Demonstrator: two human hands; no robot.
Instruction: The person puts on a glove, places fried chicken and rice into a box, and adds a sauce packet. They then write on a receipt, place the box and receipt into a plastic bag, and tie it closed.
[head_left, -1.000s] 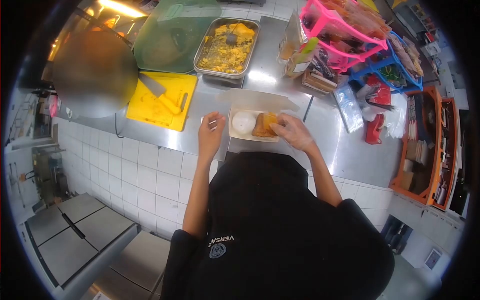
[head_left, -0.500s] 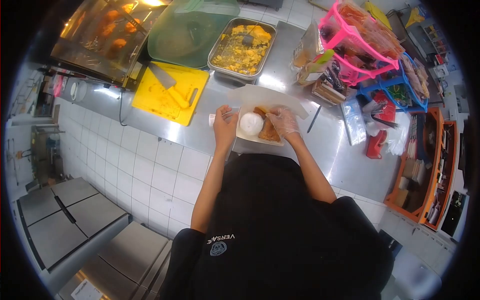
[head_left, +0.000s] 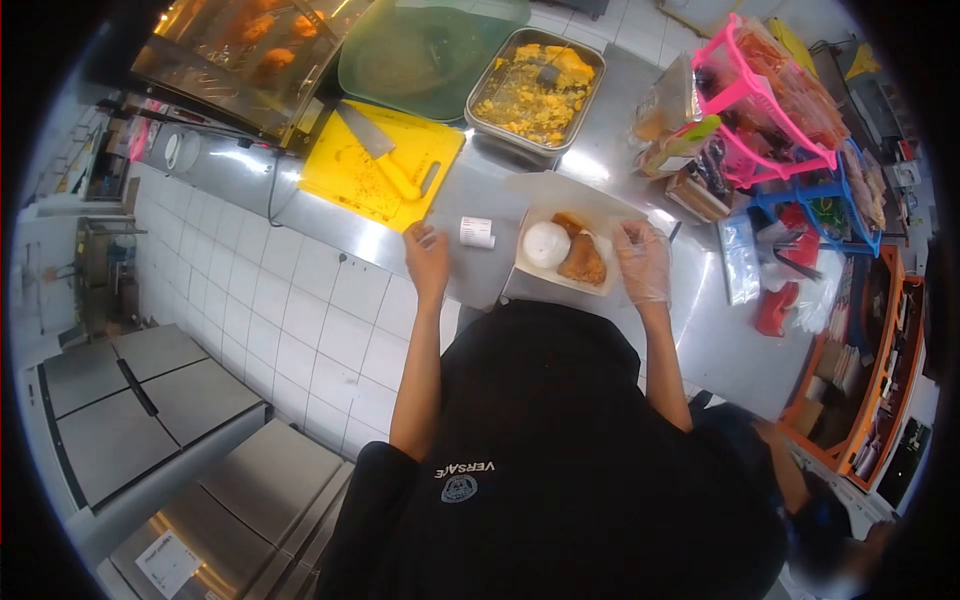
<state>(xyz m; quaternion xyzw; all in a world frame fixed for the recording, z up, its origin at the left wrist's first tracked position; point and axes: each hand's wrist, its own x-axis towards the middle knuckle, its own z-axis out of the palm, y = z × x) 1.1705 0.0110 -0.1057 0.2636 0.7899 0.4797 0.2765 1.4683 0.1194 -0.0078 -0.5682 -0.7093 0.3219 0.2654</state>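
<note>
An open paper box [head_left: 560,281] lies on the steel counter, holding a white rounded mound [head_left: 546,244] and browned fried pieces [head_left: 583,262]. My right hand [head_left: 643,262], in a clear plastic glove, is at the box's right edge with its fingers bent; whether it grips anything there is hard to see. My left hand [head_left: 427,258] is bare and empty, its fingers apart and slightly curled, over the counter's front edge below the yellow board. Between my left hand and the box lies a small printed white label [head_left: 477,232].
A knife [head_left: 380,150] rests on a yellow cutting board [head_left: 330,160]. Behind are a metal tray [head_left: 474,121] of yellow food and a green lid [head_left: 420,50]. Pink [head_left: 745,170] and blue baskets stand right. Another person's arm [head_left: 785,465] shows at the lower right.
My left hand has moved left, away from the box. My right hand has withdrawn from the food to the box's right edge. The view has shifted, and another person has appeared at the lower right.
</note>
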